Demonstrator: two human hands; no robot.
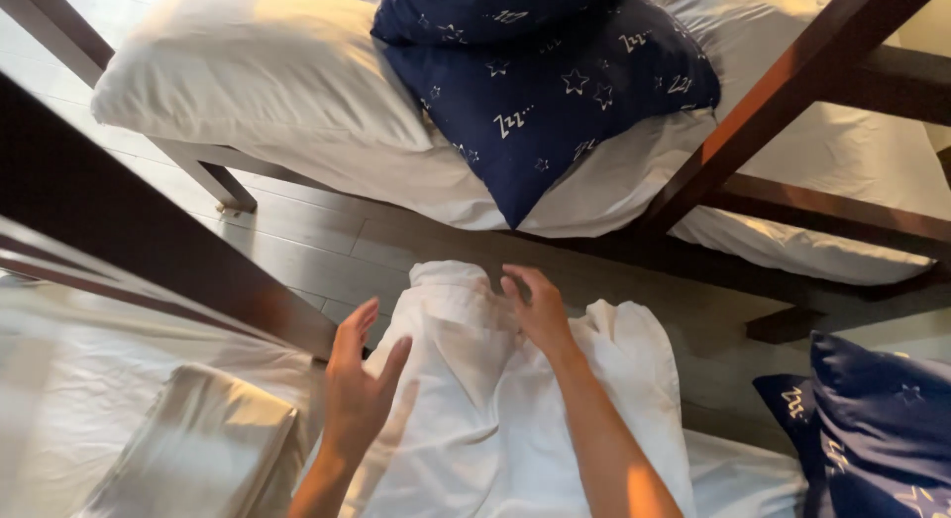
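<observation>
**Bedding half sorted between two bunk beds**

The room was a narrow bunk room with a pale grey plank floor [327,236] running between two dark wooden bed frames [773,102]. On the far bed, a white fitted mattress sheet already lay stretched over the mattress, with a plump white pillow [248,67] at the far left and two navy blue star-patterned pillows [555,92] stacked beside it, touching its right edge. That bed looked largely made up.

The near bed was less settled. A crumpled white fabric bundle [475,399], most likely a sheet or cover, lay bunched in the middle, its far end spilling toward the floor gap. The right hand [540,310] rested on the far part of the bundle, fingers [517,280] curled and pressing into the cloth, though whether they pinched a fold could not be told. The left hand [359,384] hovered just left of the bundle, fingers spread and holding nothing.

At the near left lay a folded pale grey cloth [203,444], untouched and neatly squared. At the near right sat another navy blue star-patterned pillow [877,419], partly out of view. Judging from this, the white bundle had yet to be spread or smoothed, and the folded cloth remained to be opened.
</observation>
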